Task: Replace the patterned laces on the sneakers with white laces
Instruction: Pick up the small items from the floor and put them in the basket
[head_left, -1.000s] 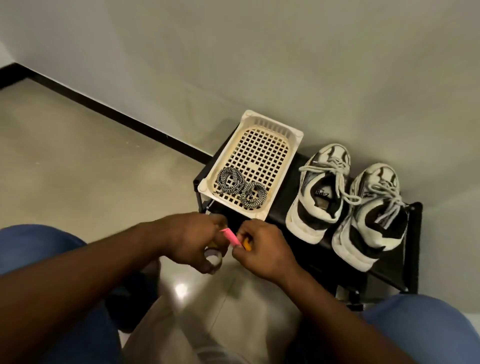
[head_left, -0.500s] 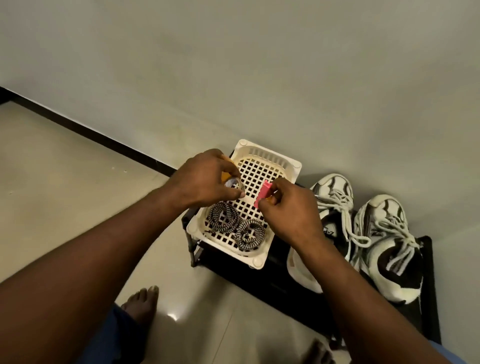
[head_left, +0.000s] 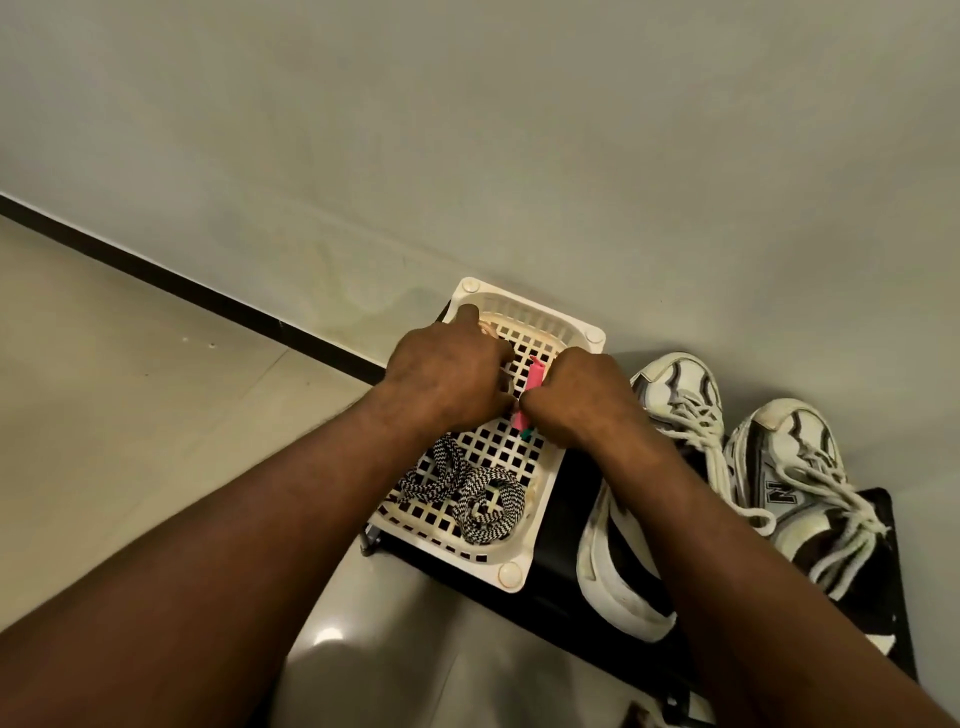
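Two white-and-black sneakers, the left sneaker (head_left: 670, 415) and the right sneaker (head_left: 795, 467), stand side by side on a low black rack (head_left: 566, 551), both threaded with white laces. Two coils of black-and-white patterned laces (head_left: 467, 488) lie in the near end of a cream lattice basket (head_left: 519, 566) on the rack's left part. Both hands are down inside the basket's far half. My right hand (head_left: 576, 400) is curled against a small pink object (head_left: 534, 382) with a green end. My left hand (head_left: 447, 379) is palm down, its forefinger at the far rim; whatever is under it is hidden.
The rack stands against a pale wall with a black skirting strip (head_left: 156, 278). Glossy beige floor tiles (head_left: 130, 389) spread to the left and in front. My forearms cross the lower part of the view.
Both hands rose from in front of the rack, carrying the pink object and small items, and have dropped into the basket's far half. The camera has tilted further over the rack.
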